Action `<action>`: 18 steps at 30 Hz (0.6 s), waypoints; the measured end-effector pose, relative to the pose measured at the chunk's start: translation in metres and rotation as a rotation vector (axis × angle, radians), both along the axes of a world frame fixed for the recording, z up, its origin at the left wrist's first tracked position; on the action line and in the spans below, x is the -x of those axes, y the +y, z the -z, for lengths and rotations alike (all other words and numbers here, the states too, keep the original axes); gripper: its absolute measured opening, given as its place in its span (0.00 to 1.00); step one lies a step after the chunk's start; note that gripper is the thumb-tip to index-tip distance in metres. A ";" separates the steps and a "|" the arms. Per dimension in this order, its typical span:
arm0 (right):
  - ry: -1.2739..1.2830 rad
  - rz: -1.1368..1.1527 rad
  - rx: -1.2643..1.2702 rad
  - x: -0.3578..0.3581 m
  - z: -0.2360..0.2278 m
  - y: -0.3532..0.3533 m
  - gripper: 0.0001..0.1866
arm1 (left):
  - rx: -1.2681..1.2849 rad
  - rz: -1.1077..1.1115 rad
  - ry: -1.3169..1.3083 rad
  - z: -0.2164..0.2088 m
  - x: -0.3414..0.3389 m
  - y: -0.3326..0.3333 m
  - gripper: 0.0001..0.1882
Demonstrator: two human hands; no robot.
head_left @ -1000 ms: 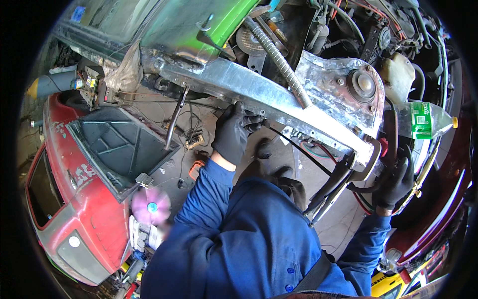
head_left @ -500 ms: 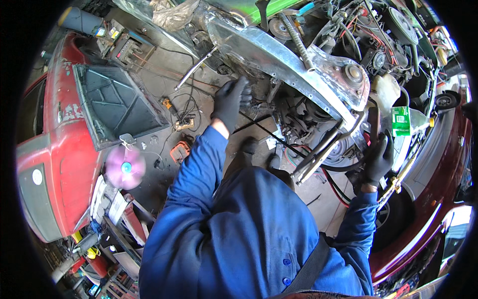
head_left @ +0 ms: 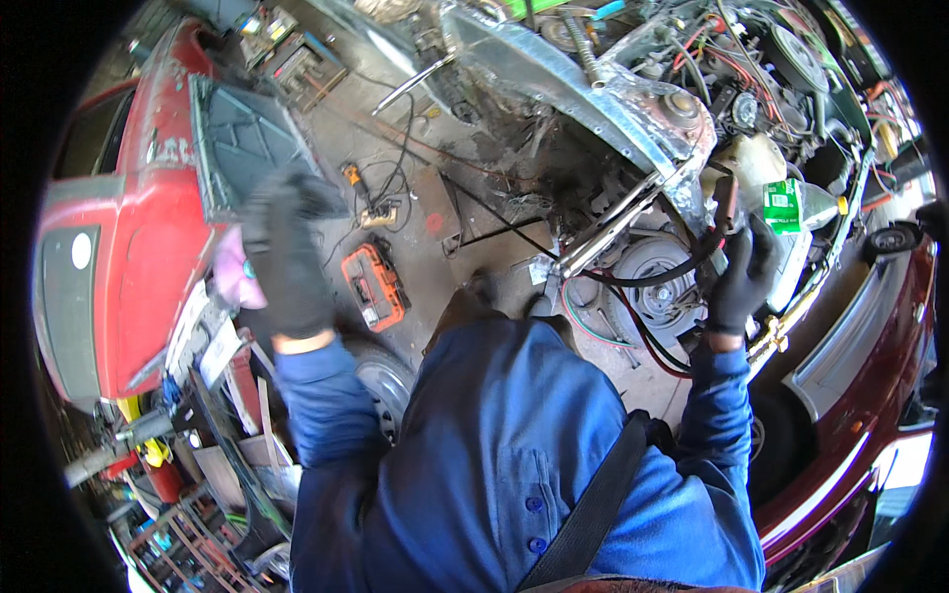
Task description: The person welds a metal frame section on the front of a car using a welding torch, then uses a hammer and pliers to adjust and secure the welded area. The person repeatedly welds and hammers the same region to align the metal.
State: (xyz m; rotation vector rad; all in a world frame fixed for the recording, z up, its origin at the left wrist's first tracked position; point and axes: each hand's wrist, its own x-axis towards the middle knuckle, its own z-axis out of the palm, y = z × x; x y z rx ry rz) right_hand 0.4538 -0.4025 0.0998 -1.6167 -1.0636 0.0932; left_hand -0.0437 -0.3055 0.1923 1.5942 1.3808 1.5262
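Note:
My left hand, in a dark glove, is raised at the left and smeared by motion, so its fingers cannot be read. It hides part of a pinkish-purple round thing and the edge of a dark framed panel. My right hand, also gloved, is at the right with its thumb and fingers apart. Just beside it a brownish handle with a thick black cable stands near the bare metal car panel. Long metal bars jut from the panel's near end.
A red car body stands at the left, a dark red car at the right. On the floor lie an orange open case, a yellow power tool and cords. A green-labelled bottle lies by the engine bay.
My left hand has swung left and nearer, away from the metal panel. My right hand stays close to the handle. The view has shifted, bringing more of the orange case into sight.

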 end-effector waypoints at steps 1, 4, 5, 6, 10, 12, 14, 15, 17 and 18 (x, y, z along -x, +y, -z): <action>-0.165 -0.036 -0.046 0.007 -0.015 -0.012 0.13 | -0.137 -0.039 0.054 -0.031 0.018 -0.012 0.17; -0.064 -0.438 0.149 0.028 -0.063 -0.054 0.07 | -0.479 0.022 0.137 -0.117 0.060 -0.065 0.17; -0.096 -0.555 0.281 0.035 -0.072 -0.064 0.06 | -0.552 0.085 0.165 -0.137 0.067 -0.085 0.17; -0.032 -0.657 0.490 0.041 -0.077 -0.070 0.07 | -0.622 0.166 0.190 -0.154 0.073 -0.106 0.17; -0.051 -1.009 1.002 0.059 -0.045 -0.070 0.09 | -0.660 0.355 0.261 -0.179 0.089 -0.167 0.17; -0.792 -1.442 0.604 0.058 -0.020 -0.066 0.16 | -0.634 0.371 0.278 -0.179 0.100 -0.190 0.17; -0.774 -1.636 0.781 0.057 0.005 -0.065 0.19 | -0.612 0.357 0.283 -0.174 0.116 -0.210 0.17; -0.843 -1.732 0.889 0.057 0.016 -0.064 0.20 | -0.593 0.338 0.288 -0.172 0.125 -0.221 0.17; -0.330 -1.720 1.190 0.053 0.024 -0.064 0.22 | -0.568 0.301 0.295 -0.169 0.143 -0.239 0.17; -0.176 -1.687 1.192 0.052 0.023 -0.067 0.26 | -0.556 0.287 0.289 -0.166 0.151 -0.247 0.17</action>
